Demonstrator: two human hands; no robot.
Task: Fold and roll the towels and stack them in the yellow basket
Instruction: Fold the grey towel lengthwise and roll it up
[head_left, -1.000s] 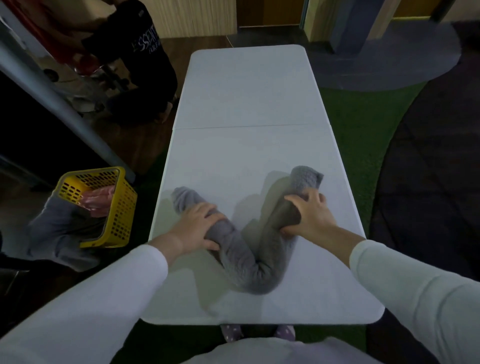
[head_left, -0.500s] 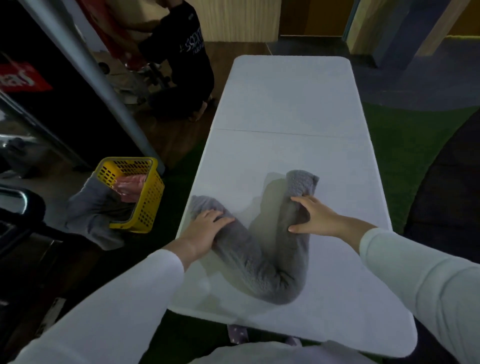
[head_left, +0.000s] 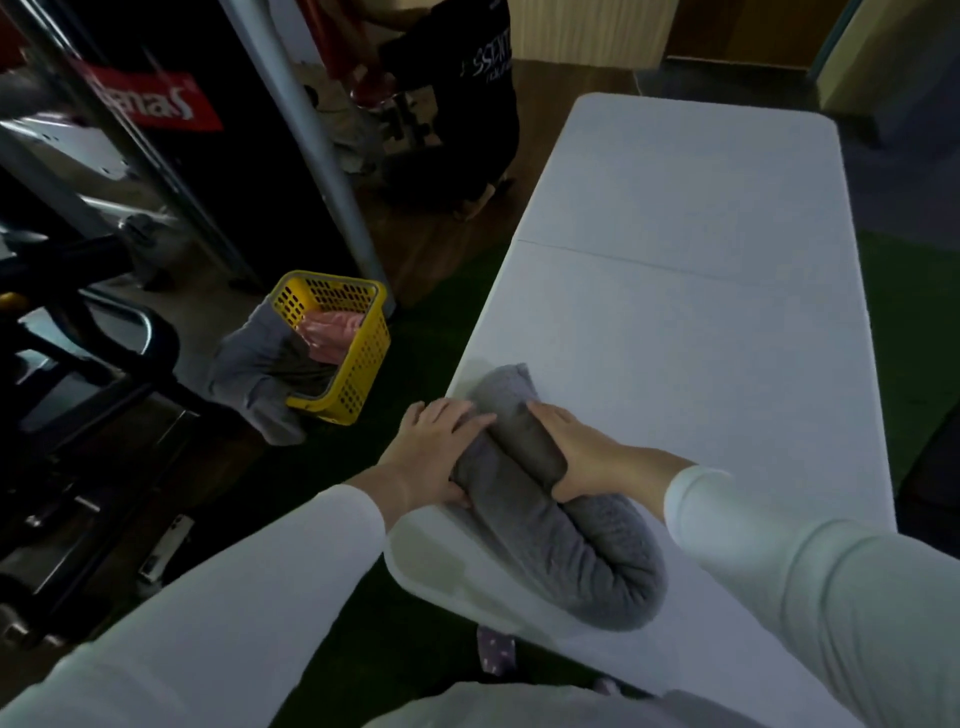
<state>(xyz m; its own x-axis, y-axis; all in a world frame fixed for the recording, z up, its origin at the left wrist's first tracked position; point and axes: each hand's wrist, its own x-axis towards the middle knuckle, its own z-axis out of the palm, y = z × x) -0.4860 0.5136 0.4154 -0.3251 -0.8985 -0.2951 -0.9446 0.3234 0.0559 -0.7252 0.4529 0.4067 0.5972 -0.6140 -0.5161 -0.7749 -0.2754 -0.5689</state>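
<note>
A grey towel (head_left: 587, 561), rolled into a long sausage and bent double, lies at the near left corner of the white table (head_left: 701, 322). My left hand (head_left: 428, 457) grips its left arm from the outside, thumb tucked under. My right hand (head_left: 576, 452) clasps the right arm, pressing both halves together. The yellow basket (head_left: 358, 364) stands on the floor left of the table, with a pink towel (head_left: 332, 335) inside and a grey cloth (head_left: 249, 374) hanging over its near side.
A person in a dark shirt (head_left: 467, 93) crouches on the floor beyond the basket. A slanted metal post (head_left: 311, 156) and dark equipment (head_left: 78, 322) fill the left side. Green turf lies around the table.
The towel's two arms, spread in a V before, now lie pressed side by side. My right hand swept left toward my left hand. The view has turned left toward the basket.
</note>
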